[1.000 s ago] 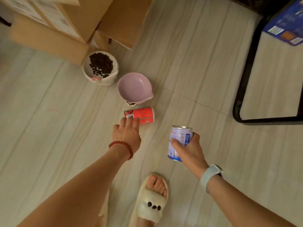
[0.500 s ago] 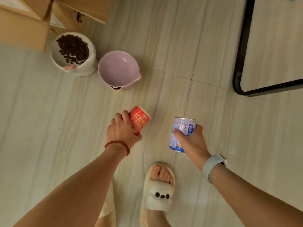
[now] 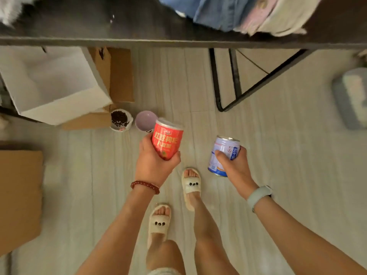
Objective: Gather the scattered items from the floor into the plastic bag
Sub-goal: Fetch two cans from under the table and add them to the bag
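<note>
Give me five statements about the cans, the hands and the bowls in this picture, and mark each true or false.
1. The left hand holds a red tin can. True.
2. The right hand is empty. False: it grips a blue-and-white tin can.
3. The white ceramic bowl holds dark pellets. True.
4. The pink ceramic bowl stands on the dark table. False: it sits on the floor beside the white bowl.
5. The plastic bag lies open at the person's feet. False: no bag is in view.
</note>
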